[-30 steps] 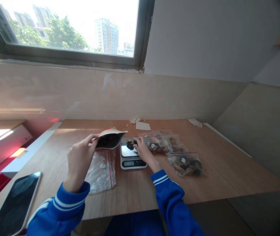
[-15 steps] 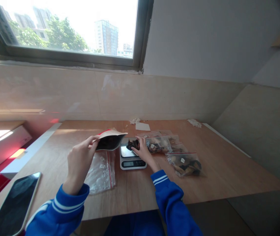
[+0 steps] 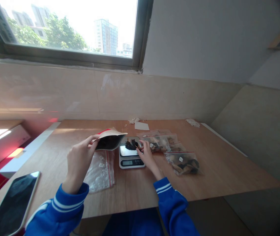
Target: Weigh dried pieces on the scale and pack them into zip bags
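Observation:
My left hand (image 3: pixel 82 157) is closed on the edge of a paper pouch (image 3: pixel 111 141), brown outside with a dark inside. The pouch is tilted, its mouth open toward me, beside a small white digital scale (image 3: pixel 132 163). Dark, dried-looking pieces (image 3: pixel 131 144) lie on the scale's shiny plate; their exact kind is hard to tell. At the plate's right edge is my right hand (image 3: pixel 148 155), thumb and fingers apart, close to the pieces. The figures on the scale's display are too small to read.
Clear zip bags (image 3: pixel 100 172) lie flat left of the scale. Filled zip bags (image 3: pixel 158 144) sit to its right, with another filled bag (image 3: pixel 184 163) nearer me. A phone (image 3: pixel 13 203) lies at the left. Behind are a white card (image 3: pixel 141 126) and crumpled tissue (image 3: pixel 192 123).
My right hand has drawn slightly right and its fingers have come off the dark pieces, which now lie spread on the plate. My left hand and the pouch have hardly moved.

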The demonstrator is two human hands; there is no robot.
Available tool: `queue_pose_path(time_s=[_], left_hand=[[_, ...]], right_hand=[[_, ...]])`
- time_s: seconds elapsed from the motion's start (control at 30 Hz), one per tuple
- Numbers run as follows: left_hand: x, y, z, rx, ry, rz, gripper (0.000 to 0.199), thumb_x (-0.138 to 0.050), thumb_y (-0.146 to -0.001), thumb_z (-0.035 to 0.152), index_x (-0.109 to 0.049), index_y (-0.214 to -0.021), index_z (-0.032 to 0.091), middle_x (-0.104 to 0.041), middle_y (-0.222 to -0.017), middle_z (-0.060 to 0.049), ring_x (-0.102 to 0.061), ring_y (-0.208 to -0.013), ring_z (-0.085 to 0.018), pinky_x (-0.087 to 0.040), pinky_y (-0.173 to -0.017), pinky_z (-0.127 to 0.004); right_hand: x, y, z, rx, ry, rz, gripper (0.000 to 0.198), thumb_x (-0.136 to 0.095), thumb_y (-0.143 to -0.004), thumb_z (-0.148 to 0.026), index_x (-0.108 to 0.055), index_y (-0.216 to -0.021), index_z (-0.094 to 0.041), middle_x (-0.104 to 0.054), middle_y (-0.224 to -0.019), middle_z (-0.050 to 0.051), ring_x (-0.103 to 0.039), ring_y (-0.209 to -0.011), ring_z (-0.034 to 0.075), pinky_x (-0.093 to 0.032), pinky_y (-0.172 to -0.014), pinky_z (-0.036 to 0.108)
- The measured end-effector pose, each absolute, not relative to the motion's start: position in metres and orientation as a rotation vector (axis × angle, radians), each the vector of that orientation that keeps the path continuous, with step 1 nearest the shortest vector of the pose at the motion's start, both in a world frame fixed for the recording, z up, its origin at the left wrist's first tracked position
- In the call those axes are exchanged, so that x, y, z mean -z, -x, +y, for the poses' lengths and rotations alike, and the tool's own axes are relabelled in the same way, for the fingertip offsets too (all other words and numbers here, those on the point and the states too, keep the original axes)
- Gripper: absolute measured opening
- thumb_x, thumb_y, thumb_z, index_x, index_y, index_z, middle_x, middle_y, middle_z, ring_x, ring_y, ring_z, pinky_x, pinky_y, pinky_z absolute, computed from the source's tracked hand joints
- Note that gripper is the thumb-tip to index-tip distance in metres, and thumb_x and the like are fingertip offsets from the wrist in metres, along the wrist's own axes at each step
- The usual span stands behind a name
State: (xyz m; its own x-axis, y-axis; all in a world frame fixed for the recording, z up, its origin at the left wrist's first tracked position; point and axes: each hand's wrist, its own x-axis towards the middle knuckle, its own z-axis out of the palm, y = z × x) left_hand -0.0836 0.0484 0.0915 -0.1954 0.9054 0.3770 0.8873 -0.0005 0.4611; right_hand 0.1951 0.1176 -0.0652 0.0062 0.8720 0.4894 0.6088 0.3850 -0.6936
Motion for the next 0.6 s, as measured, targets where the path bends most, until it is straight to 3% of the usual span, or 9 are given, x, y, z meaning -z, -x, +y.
queue_pose_path(time_s=[0.17, 0.33, 0.47, 0.6], left_hand=[[-0.092, 0.081, 0.047, -0.971, -1.973, 2.188, 0.026, -0.050, -0.091, 0.046, -0.068, -0.106, 0.033, -0.074, -0.086, 0.003, -0.070, -0.086, -0.021, -0.037, -0.062, -0.024], [-0.089, 0.076, 0.044, -1.001, -1.975, 2.157, 0.025, -0.052, -0.090, 0.044, -0.069, -0.105, 0.033, -0.074, -0.084, 0.004, -0.070, -0.083, -0.019, -0.037, -0.062, -0.023], [-0.083, 0.077, 0.040, -1.017, -1.987, 2.108, 0.026, -0.052, -0.090, 0.045, -0.069, -0.106, 0.032, -0.074, -0.080, 0.003, -0.071, -0.079, -0.019, -0.038, -0.060, -0.022], [-0.072, 0.084, 0.036, -0.999, -2.019, 2.058, 0.025, -0.051, -0.090, 0.042, -0.069, -0.103, 0.030, -0.073, -0.079, 0.002, -0.071, -0.078, -0.019, -0.039, -0.059, -0.021]], right_hand=[[0.041, -0.182, 0.103, -0.114, 1.353, -1.622, 0.035, -0.051, -0.085, -0.022, -0.050, -0.120, -0.019, -0.050, -0.116, 0.014, -0.050, -0.114, 0.027, -0.044, -0.099, 0.051], [-0.005, -0.133, 0.055, 0.040, 1.097, -1.562, 0.025, -0.040, -0.092, -0.015, -0.053, -0.113, -0.021, -0.055, -0.106, 0.010, -0.053, -0.107, 0.022, -0.047, -0.094, 0.042], [-0.032, -0.086, 0.032, -0.119, 0.931, -1.994, 0.030, -0.035, -0.091, -0.011, -0.059, -0.105, -0.022, -0.061, -0.104, 0.008, -0.056, -0.105, 0.021, -0.048, -0.095, 0.037], [-0.037, -0.062, 0.043, -0.328, 1.206, -2.128, 0.032, -0.036, -0.089, -0.008, -0.060, -0.109, -0.014, -0.065, -0.104, 0.013, -0.060, -0.100, 0.023, -0.050, -0.090, 0.037]])
